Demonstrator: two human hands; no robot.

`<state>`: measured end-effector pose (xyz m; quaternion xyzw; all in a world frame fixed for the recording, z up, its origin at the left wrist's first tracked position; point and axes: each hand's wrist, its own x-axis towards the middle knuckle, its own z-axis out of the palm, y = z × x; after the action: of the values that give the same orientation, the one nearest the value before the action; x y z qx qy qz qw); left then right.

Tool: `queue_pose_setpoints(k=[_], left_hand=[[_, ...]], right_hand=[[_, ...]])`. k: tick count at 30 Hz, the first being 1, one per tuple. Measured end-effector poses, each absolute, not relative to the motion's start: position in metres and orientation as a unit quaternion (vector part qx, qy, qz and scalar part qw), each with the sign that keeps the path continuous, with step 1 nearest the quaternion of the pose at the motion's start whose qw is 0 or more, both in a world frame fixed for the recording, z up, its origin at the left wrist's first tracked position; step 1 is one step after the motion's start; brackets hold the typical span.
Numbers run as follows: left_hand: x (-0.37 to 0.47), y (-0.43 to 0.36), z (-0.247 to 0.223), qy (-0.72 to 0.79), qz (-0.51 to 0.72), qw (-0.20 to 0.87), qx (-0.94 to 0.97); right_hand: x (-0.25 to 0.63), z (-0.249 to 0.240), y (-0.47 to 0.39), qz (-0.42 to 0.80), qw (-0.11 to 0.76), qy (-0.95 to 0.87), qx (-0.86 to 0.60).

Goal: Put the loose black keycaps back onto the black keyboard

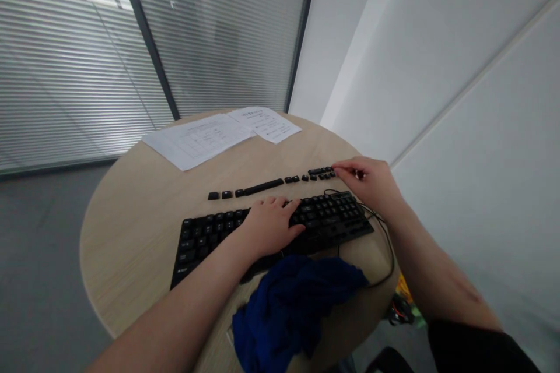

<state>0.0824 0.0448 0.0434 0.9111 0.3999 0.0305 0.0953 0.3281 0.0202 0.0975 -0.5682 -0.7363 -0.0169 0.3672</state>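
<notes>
A black keyboard (210, 237) lies across the round table, its front-right rows showing bare dark gaps where keycaps are off. My left hand (268, 224) rests palm down on the middle of it, fingers spread and thumb out. Behind the keyboard, loose black keycaps run in a line, with the long space bar (263, 186) among them and single keycaps (226, 194) at the left end. At the right end of that line, my right hand (366, 178) has thumb and forefinger closed in a pinch on a small keycap, mostly hidden by the fingertips.
A crumpled blue cloth (297, 303) lies in front of the keyboard near the table edge. The keyboard's black cable (391, 250) loops along the right side. Printed sheets of paper (205, 137) lie at the back of the table (126, 233). A white wall (472, 128) stands close on the right.
</notes>
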Motion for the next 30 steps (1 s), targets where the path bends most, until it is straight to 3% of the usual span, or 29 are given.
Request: queue_pose_setpoints(k=[3, 7, 9, 18, 30], left_hand=[[0.081, 0.045, 0.042, 0.399, 0.029, 0.093, 0.912], [0.08, 0.046, 0.038, 0.386, 0.022, 0.09, 0.918], [0.081, 0.047, 0.034, 0.383, 0.025, 0.085, 0.919], [0.083, 0.05, 0.021, 0.37, 0.062, 0.085, 0.923], [0.084, 0.05, 0.022, 0.371, 0.052, 0.086, 0.923]], right_hand=[[0.343, 0.102, 0.062, -0.047, 0.279, -0.739, -0.612], [0.355, 0.092, 0.127, -0.019, 0.051, -0.742, -0.668], [0.357, 0.084, 0.149, -0.006, 0.001, -0.75, -0.661], [0.354, 0.067, 0.174, 0.021, -0.079, -0.765, -0.638], [0.35, 0.064, 0.187, 0.024, -0.12, -0.771, -0.624]])
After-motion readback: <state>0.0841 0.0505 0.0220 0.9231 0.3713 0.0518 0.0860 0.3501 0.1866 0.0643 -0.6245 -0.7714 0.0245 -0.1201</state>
